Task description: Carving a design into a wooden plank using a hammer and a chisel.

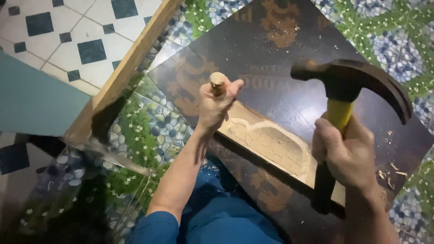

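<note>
In the head view, the left hand was wrapped around a wooden-handled chisel, its fingers pressed together around the handle so that only the rounded butt end showed above the fist; the blade was hidden behind the hand. The chisel stood over the near left end of a pale wooden plank, which bore a carved oval shape with shell-like segments. The right hand gripped the yellow-and-black handle of a claw hammer, fingers closed tight around it, with the dark head raised above the plank and well apart from the chisel's butt. The plank lay on a dark board with faded orange markings, dusted with wood chips. Beneath it spread a cloth patterned with pebbles and green leaves. A tiled floor showed at upper left.
</note>
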